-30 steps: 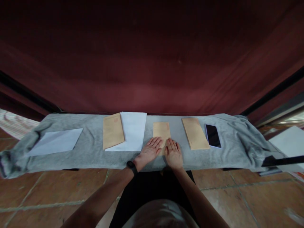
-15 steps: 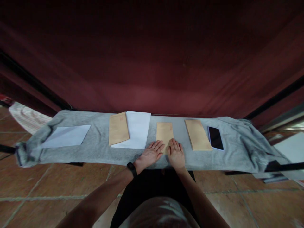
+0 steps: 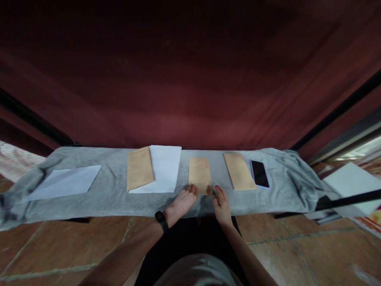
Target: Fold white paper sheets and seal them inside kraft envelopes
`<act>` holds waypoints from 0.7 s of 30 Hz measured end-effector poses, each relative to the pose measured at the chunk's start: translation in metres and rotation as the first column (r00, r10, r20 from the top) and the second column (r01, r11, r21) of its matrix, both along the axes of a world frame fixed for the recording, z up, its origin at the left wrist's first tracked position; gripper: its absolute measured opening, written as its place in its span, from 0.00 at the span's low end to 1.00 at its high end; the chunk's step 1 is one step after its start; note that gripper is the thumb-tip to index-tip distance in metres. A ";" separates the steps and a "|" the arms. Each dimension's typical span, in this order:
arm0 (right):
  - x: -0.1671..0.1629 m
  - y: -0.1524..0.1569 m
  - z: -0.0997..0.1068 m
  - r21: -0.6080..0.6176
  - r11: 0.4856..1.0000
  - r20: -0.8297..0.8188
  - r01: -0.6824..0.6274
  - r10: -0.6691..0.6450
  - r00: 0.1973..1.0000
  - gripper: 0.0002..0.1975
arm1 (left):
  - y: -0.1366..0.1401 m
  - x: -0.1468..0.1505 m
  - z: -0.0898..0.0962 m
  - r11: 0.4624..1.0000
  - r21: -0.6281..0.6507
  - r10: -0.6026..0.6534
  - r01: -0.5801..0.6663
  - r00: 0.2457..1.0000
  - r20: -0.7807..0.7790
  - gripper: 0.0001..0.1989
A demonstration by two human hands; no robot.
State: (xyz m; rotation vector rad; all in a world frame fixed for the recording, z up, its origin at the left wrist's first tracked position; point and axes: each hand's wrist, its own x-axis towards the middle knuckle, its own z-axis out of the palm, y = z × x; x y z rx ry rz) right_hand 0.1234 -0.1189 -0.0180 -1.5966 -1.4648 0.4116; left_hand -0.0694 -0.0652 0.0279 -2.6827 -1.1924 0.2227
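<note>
though illegible, reddish print (image 3: 206, 163) on central envelope (image 3: 199, 173)

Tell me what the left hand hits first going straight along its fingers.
Probably the flat, rectangular brown paper envelope directly ahead: in the picture, the left hand overlaps its near left corner. Whether they actually touch is unclear from this one view.

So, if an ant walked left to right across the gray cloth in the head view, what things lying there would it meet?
White paper, brown envelope partly over white sheets, middle envelope, thick brown stack, phone.
</note>
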 end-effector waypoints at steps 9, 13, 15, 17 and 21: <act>-0.024 -0.007 0.025 -0.204 0.933 -0.890 -0.295 -0.051 0.453 0.25 | -0.026 0.035 0.006 1.000 -0.027 -0.004 0.010 0.976 0.218 0.28; -0.018 0.002 0.037 -0.150 0.966 -0.941 -0.213 -0.073 0.332 0.18 | -0.039 0.046 0.002 0.995 0.069 -0.083 0.065 0.952 0.295 0.27; 0.001 0.008 0.040 -0.170 0.981 -0.939 -0.094 -0.133 0.316 0.18 | -0.040 0.045 0.005 0.993 0.109 -0.085 0.047 0.923 0.374 0.25; 0.029 0.015 0.040 -0.183 0.982 -0.937 0.040 -0.187 0.295 0.19 | -0.037 0.036 0.008 0.992 0.129 -0.069 0.015 0.899 0.432 0.22; 0.090 0.029 0.036 -0.248 0.965 -0.882 0.086 -0.261 0.393 0.18 | -0.026 0.002 0.003 0.987 0.148 -0.007 -0.068 0.889 0.458 0.20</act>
